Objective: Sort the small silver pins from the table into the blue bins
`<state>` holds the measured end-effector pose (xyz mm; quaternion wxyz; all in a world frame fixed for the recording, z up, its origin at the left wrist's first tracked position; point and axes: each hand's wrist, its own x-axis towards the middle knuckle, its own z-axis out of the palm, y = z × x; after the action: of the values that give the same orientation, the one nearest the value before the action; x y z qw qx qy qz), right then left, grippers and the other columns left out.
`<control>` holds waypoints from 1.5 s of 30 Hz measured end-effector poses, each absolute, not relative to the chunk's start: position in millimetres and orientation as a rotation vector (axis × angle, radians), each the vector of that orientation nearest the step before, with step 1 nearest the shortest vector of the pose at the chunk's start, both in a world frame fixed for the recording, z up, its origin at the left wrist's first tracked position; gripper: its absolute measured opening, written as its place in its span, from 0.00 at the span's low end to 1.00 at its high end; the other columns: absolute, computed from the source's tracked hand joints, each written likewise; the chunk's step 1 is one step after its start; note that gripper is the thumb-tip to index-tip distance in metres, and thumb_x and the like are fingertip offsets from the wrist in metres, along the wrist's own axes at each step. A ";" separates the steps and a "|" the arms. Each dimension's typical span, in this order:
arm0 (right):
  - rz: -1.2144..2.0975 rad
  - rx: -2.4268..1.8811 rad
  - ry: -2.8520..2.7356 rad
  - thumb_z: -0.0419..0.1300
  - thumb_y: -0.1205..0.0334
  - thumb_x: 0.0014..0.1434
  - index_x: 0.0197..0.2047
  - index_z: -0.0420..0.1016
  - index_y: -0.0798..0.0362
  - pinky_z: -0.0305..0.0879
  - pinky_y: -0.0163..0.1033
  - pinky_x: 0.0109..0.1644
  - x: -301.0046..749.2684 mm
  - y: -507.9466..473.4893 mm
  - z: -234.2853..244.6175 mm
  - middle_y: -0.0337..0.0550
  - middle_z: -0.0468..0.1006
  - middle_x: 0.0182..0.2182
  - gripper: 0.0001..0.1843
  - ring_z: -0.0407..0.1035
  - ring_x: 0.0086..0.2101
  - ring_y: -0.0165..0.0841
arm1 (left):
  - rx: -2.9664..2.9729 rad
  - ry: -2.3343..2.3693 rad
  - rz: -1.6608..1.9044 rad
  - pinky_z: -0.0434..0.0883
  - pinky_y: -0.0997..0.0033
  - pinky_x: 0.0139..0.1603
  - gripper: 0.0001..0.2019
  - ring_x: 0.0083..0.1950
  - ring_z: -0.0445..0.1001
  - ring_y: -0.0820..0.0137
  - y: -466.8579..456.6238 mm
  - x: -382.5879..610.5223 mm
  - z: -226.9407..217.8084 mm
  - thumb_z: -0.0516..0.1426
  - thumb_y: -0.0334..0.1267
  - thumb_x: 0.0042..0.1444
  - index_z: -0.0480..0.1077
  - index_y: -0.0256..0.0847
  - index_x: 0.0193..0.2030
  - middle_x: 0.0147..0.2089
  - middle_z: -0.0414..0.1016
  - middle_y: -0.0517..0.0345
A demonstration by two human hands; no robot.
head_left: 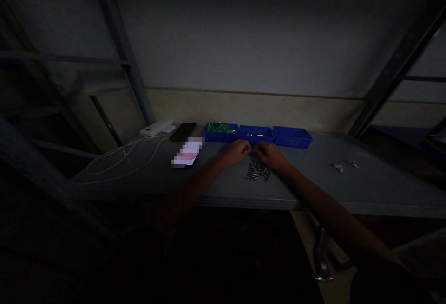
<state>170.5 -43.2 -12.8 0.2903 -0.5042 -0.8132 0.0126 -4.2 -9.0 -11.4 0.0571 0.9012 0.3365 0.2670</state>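
My left hand point(238, 152) and my right hand point(270, 154) meet just in front of the blue bins, fingertips pinched close together. Between them there may be a small thin piece, too dark and small to name. Right below the hands, a loose pile of thin metal pieces point(257, 171), like screws or nails, lies on the grey table point(223, 188). Behind the hands stands the middle blue bin point(256, 140) with a few slim shiny pieces in it. The left blue bin point(220, 138) holds green plastic-looking packets point(220, 128).
The right blue bin point(292, 139) stands by the wall. Left are a lit phone point(188, 152), a dark flat device point(183, 131), a white power strip point(158, 128) and loose white cables point(120, 164). Small items point(337, 168) lie at right. Metal shelf posts point(121, 44) flank the table.
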 end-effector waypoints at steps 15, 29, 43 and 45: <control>-0.102 -1.557 -2.145 0.51 0.57 0.59 0.31 0.73 0.55 0.55 0.33 0.31 165.2 -51.0 -4.1 0.45 0.77 0.28 0.14 0.68 0.28 0.31 | 2.767 1.008 0.864 0.65 0.71 0.40 0.05 0.38 0.68 0.69 -8.1 -3.9 -11.7 0.53 0.35 0.56 0.68 0.37 0.35 0.34 0.72 0.56; -0.100 -1.539 -2.126 0.46 0.56 0.63 0.28 0.72 0.54 0.53 0.34 0.30 167.8 -46.8 -8.0 0.46 0.76 0.26 0.19 0.68 0.27 0.33 | 2.715 0.990 0.912 0.65 0.73 0.37 0.06 0.35 0.68 0.71 -8.8 -3.7 -11.8 0.54 0.37 0.55 0.67 0.37 0.33 0.32 0.71 0.58; 0.022 -1.327 -2.127 0.50 0.62 0.59 0.38 0.73 0.54 0.57 0.33 0.33 168.7 -50.1 -6.6 0.44 0.77 0.31 0.12 0.69 0.30 0.31 | 2.796 0.979 0.850 0.64 0.69 0.43 0.09 0.40 0.68 0.68 -5.7 -5.0 -8.4 0.50 0.35 0.58 0.71 0.38 0.36 0.35 0.72 0.55; 0.006 -1.344 -2.141 0.50 0.62 0.58 0.37 0.74 0.55 0.57 0.33 0.33 168.5 -50.7 -5.9 0.44 0.77 0.31 0.12 0.68 0.29 0.31 | 2.803 0.984 0.836 0.64 0.69 0.44 0.09 0.40 0.68 0.68 -5.6 -4.7 -8.2 0.50 0.35 0.58 0.71 0.38 0.35 0.35 0.72 0.56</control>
<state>168.5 -50.7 -5.9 0.3021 -0.5069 -0.8073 0.0023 -4.7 -5.6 -8.2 0.0275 0.9079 0.3188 0.2709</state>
